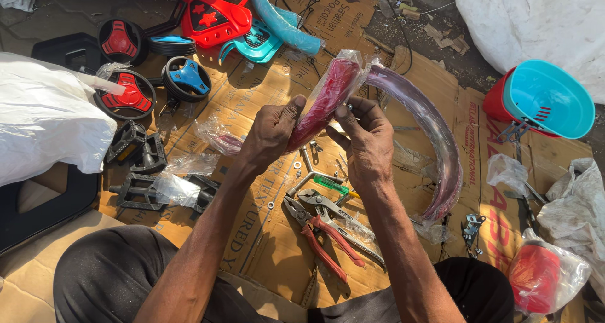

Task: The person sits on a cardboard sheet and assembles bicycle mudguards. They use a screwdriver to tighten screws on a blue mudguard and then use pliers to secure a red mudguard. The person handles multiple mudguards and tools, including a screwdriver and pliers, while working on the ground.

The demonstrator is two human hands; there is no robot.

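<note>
**Inspector A:** We record both hands raised over flattened cardboard (265, 235) spread on the ground. The left hand (272, 132) grips the lower end of a curved dark red mudguard (328, 99) wrapped in clear plastic; its fingers are clenched round it, thumb on top.

**Inspector B:** We agree. The right hand (362, 140) works at the same wrapper, its fingers pinched on the plastic just beside the left thumb. The mudguard tilts up and away from the person, held in the air above the cardboard.

**Inspector A:** We note a second mudguard (435, 140), longer and purplish, also in plastic. It arcs from behind the first one down to the right, and its lower end rests on the cardboard.

**Inspector B:** Below the hands we list red-handled pliers (324, 238), a wrench (312, 178) and a green-handled screwdriver (331, 184), all lying close together. Small washers lie near them.

**Inspector A:** To the left we see black pedals (135, 148), some in clear bags, and small wheels with red and blue centres (157, 86). A white sack (44, 118) sits at the left edge.

**Inspector B:** On the far right, a teal basket (551, 99) is nested in a red one. A red part in a plastic bag (542, 276) lies at the lower right.
</note>
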